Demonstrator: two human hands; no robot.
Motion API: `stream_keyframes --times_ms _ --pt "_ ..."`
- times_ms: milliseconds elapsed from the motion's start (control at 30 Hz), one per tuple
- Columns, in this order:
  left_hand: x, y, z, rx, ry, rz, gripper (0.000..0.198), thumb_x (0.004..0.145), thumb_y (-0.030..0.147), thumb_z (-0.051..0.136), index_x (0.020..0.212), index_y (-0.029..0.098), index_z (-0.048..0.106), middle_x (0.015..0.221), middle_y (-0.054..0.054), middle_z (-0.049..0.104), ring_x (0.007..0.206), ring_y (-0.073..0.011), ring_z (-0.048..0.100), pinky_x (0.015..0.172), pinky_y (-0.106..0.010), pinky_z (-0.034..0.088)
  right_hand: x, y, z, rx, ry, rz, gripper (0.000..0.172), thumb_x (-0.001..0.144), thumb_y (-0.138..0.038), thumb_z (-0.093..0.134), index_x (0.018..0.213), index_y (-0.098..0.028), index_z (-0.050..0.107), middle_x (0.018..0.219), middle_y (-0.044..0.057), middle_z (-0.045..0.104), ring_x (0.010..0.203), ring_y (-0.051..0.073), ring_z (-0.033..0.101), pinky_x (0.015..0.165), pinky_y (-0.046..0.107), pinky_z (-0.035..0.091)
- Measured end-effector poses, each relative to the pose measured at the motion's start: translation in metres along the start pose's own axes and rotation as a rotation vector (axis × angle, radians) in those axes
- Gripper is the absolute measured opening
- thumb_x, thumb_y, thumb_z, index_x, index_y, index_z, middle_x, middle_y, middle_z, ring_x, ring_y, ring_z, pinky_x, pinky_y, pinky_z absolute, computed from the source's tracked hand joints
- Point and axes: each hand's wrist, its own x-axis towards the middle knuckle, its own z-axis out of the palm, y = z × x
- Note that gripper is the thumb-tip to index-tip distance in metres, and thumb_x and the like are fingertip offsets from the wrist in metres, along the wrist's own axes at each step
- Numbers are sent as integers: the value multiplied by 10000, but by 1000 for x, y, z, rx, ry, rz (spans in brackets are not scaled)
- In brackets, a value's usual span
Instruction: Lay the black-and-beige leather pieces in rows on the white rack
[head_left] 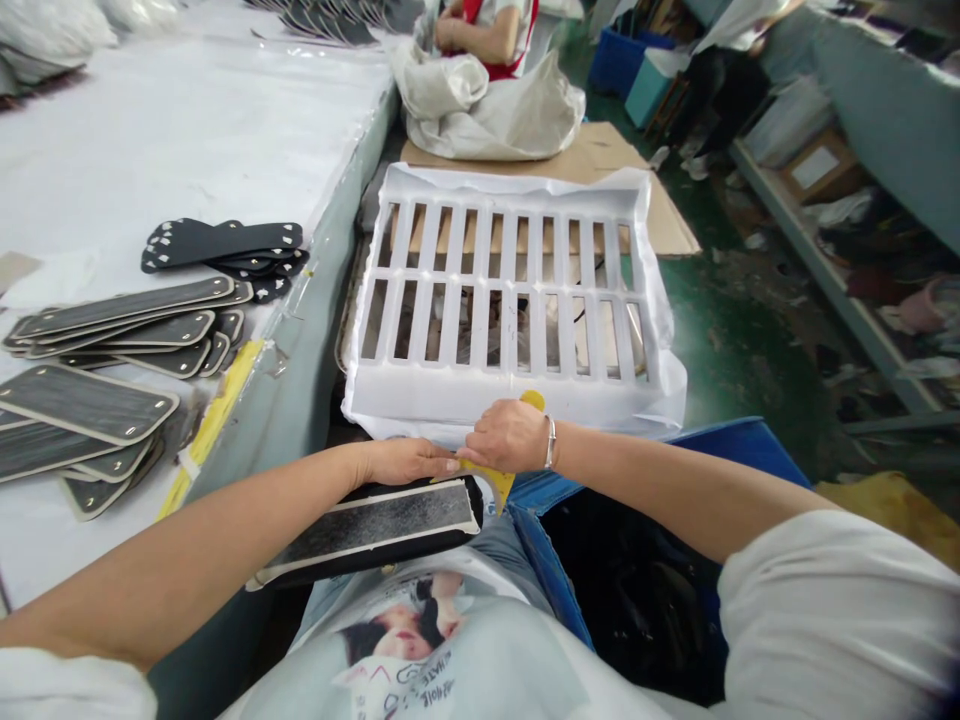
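Across my lap lies a long dark padded strip (382, 522) with a pale border and a black outer edge. My left hand (409, 460) is closed along its far edge, fingers together near the right end. Just right of that, my right hand (508, 436) wraps round a flat yellow tool (495, 482) with a curved edge. The tool's rounded end shows above the knuckles, and its lower part meets the strip's right corner. My two hands nearly touch at the fingertips. The grip hides the middle of the tool.
A white slotted rack (510, 275) stands ahead. On the white table (187, 130) lie several dark bordered strips (90, 405) and black strips (221, 246). A blue bin (750, 445) sits at right. Beyond the rack are a pale sack (495, 105) and another person's arm (480, 38).
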Motion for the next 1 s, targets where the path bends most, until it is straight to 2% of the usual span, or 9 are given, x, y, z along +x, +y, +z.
stream_keyframes --times_ms 133,267,567,667,733,800,867,933,1000 --pt "2 5 4 24 34 -49 540 812 619 381 943 172 653 850 7 663 760 -153 552 747 -217 410 -12 -9 3 1 53 84 533 959 -394 222 709 -139 618 630 76 636 608 153 574 570 291 322" --pt "3 9 9 -2 62 -74 510 812 602 401 934 178 658 856 13 667 776 -153 557 766 -220 407 -20 -19 2 27 70 166 545 960 -394 233 688 -125 621 601 100 627 574 146 564 544 278 311" --pt "6 11 11 -281 62 -126 480 783 585 472 944 175 663 940 -16 689 837 -183 590 815 -277 431 -27 -36 12 66 17 366 482 952 -384 238 758 -168 622 661 82 653 598 175 602 533 273 339" --pt "4 13 9 -328 105 -107 515 822 586 391 950 181 683 980 -25 686 915 -193 582 880 -286 404 -32 -33 13 96 1 401 507 948 -424 220 757 -166 613 673 83 648 616 170 593 553 266 349" --pt "1 14 7 -445 81 -94 534 851 556 343 1005 169 677 1022 -39 678 970 -204 573 905 -290 392 -42 -22 12 173 14 442 507 942 -446 229 731 -168 598 660 73 629 613 158 570 559 258 342" --pt "-2 12 4 -563 30 -74 488 849 493 388 1072 150 654 1069 -52 663 999 -217 567 900 -293 400 -55 -9 9 370 83 550 525 935 -472 204 700 -167 562 620 53 577 572 139 518 547 254 332" --pt "-4 10 1 -577 4 -50 424 798 411 511 1105 148 639 1094 -53 654 999 -220 568 893 -289 405 -65 3 6 724 223 662 560 920 -517 126 729 -169 521 568 15 473 529 127 440 533 252 337" --pt "-6 8 -1 -555 -6 -58 426 742 358 597 1118 161 631 1064 -49 666 945 -207 588 878 -290 414 -69 7 3 1142 346 681 646 877 -580 6 812 -168 498 554 -21 351 502 121 358 518 250 349" --pt "-6 7 -2 -538 -17 -81 450 718 349 632 1131 173 623 1005 -47 683 863 -188 606 845 -293 428 -65 2 0 1469 409 658 800 800 -639 -130 948 -159 493 581 -36 281 494 120 299 483 248 337"
